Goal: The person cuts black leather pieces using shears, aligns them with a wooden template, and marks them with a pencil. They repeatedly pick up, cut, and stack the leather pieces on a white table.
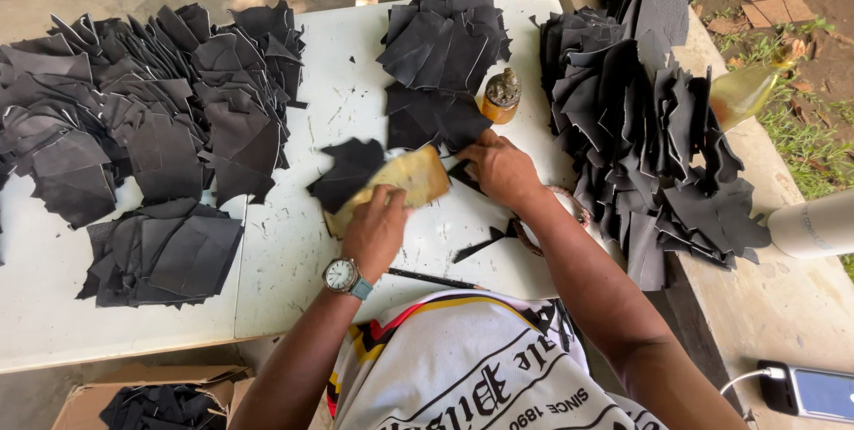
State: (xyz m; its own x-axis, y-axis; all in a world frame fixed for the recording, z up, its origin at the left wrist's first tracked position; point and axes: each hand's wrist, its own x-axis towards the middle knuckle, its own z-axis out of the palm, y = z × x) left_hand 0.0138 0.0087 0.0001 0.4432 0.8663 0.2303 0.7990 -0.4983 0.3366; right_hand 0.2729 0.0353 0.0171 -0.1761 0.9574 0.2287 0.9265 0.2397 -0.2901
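Black leather offcuts sorted on a white table, two hands at a tan template.

Nearest, one cardboard box (133,394) of dark scraps at bottom left, one phone (814,392) on charge at bottom right. Next, left hand (375,230), one wristwatch (342,275) on its wrist, grasping the near end of one tan template (405,179) lying flat at table (294,252) centre; right hand (500,168) closed, pressing down just beside the template's far end, on one black piece (356,172) partly under it. Two thin black strips (480,243) near the right forearm. Beyond, one small brown jar (501,97); behind it two stacks (442,43) of cut pieces, touching. Left, one sprawling heap (151,83) plus one neater pile (165,252); right, one tall heap (640,128) along the table edge.
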